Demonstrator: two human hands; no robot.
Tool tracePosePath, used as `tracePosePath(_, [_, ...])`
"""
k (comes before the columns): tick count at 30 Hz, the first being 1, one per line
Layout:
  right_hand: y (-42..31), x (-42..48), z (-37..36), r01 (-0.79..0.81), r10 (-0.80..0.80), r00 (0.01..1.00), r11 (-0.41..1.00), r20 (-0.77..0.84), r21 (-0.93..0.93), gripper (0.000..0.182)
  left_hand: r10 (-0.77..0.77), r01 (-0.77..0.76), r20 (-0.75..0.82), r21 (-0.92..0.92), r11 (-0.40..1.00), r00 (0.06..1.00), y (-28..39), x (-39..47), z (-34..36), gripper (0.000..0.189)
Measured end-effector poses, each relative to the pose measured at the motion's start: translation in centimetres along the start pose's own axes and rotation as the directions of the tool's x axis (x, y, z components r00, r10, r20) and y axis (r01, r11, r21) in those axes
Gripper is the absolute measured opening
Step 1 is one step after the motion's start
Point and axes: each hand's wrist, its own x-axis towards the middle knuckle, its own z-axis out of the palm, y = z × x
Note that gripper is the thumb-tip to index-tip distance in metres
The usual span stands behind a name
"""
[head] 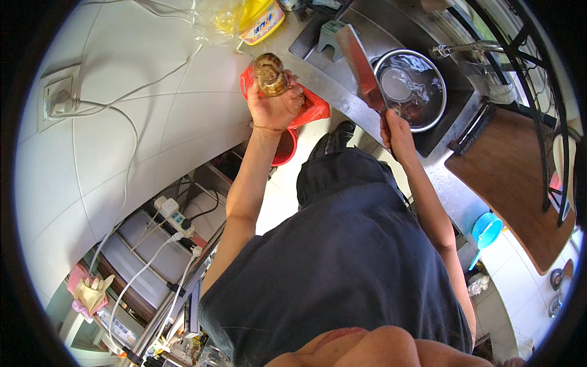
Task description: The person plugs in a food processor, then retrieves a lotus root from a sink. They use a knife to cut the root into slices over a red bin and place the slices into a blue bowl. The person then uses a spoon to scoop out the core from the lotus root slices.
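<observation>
My left hand (276, 105) is raised, palm up, with its fingers around a lumpy brown root vegetable (270, 74). The vegetable's skin is mottled, with paler patches. A red plastic bag (314, 108) shows behind this hand; whether the hand touches it, I cannot tell. In my right hand (398, 133) is the handle of a cleaver (362, 69), its wide blade slanting up and left over the sink edge. Beside the blade, a round metal basin (444, 98) holds water, with a pale round shape in it.
The basin stands in a metal sink (463, 103) under a faucet (467, 47). A green plastic stool (331, 39) is near the far rim. A wooden board (504, 167) and a blue dipper (487, 229) are at right. A red bucket (286, 149) stands below; a power strip (175, 216) lies left.
</observation>
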Motion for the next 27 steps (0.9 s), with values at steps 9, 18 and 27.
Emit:
tracePosePath(9, [-0.1,-0.3,-1.1,0.033,-0.032,0.996,0.999,-0.089,0.01,0.048,0.186,-0.089,-0.082,0.647,0.757,0.979,0.2,0.3,4.9,0.046])
tracePosePath(18, [0.0,0.6,0.2,0.012,-0.013,1.0,0.998,0.012,0.055,0.047,0.216,0.058,-0.305,0.689,0.723,0.928,2.9,1.5,-2.6,0.046])
tracePosePath(27, [-0.6,2.3,4.3,0.053,-0.037,0.989,0.992,0.144,-0.111,0.048,0.178,0.194,-0.343,0.809,0.555,0.922,3.4,0.7,-2.8,0.055])
